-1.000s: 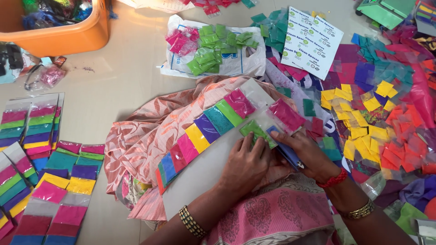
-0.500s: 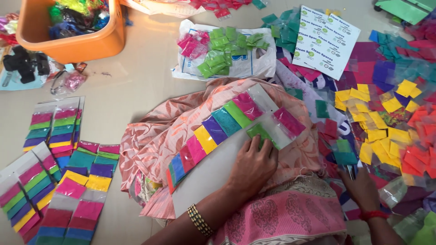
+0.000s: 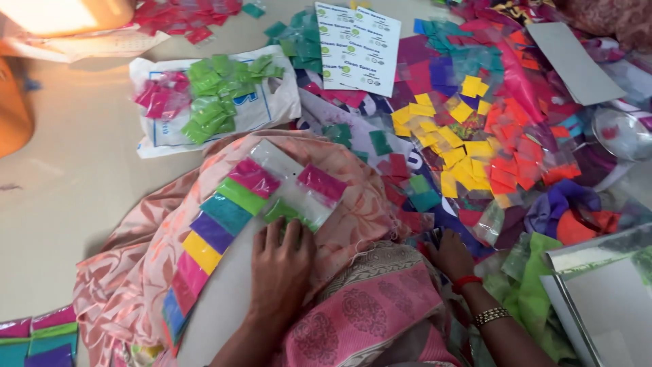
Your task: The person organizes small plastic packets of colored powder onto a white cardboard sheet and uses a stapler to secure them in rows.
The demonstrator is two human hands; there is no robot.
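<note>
On the person's lap, over peach patterned cloth [image 3: 129, 272], lies a long white card [image 3: 272, 224] bearing a row of small coloured powder packets [image 3: 217, 224]: pink, green, teal, purple, yellow and pink again along its left edge, with one more pink packet and a green one on its right side. Left hand [image 3: 282, 261] rests flat on the near part of this card, fingers spread and pressing down beside the green packet [image 3: 282, 211], so its grip is wide and closes on nothing. Right hand [image 3: 451, 255] reaches down to the right of the lap into the heap of loose packets [image 3: 475, 156] on the floor; its fingers are curled among blue and dark red packets, and I cannot tell whether they have closed on one. A red bangle and a beaded bracelet sit on that wrist. Far from the lap, a white plastic bag [image 3: 265, 109] carries a small heap of green packets and a few pink ones. Right of it lies a white printed sheet [image 3: 356, 47] on more teal and purple packets. Yellow, orange and red packets spread across the right side, near a grey card [image 3: 574, 64]. Near right, a silvery tray [image 3: 598, 299] stands on green cloth. At the far left edge, part of an orange tub [image 3: 13, 109] shows.
</note>
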